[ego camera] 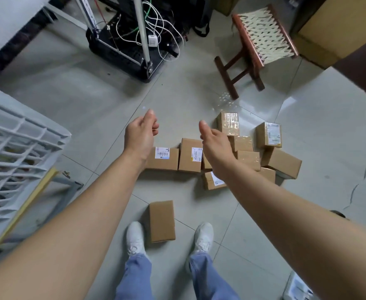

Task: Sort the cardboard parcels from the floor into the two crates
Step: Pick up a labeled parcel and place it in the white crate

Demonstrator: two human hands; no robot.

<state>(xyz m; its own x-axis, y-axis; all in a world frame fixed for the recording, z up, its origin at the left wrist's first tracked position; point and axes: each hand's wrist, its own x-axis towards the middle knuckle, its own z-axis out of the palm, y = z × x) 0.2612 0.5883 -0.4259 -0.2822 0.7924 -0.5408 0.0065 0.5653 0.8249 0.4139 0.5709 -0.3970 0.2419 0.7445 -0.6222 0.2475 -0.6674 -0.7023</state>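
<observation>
Several cardboard parcels lie in a heap (pixel 249 156) on the tiled floor ahead of me. Two labelled ones, a left parcel (pixel 163 159) and a middle parcel (pixel 190 155), sit side by side at the heap's left. One plain parcel (pixel 162 220) lies alone between my white shoes. My left hand (pixel 142 137) hovers above the floor left of the heap, fingers loosely curled, holding nothing. My right hand (pixel 215 148) hangs over the heap's middle, thumb raised, also holding nothing. A white lattice crate (pixel 11 156) stands at my left; only this one crate is in view.
A wooden stool with a woven seat (pixel 257 46) stands beyond the heap. A black cart with metal poles and tangled cables (pixel 132 40) is at the back. A large cardboard box (pixel 337 29) sits at the far right, a white bag (pixel 296 289) near my right foot.
</observation>
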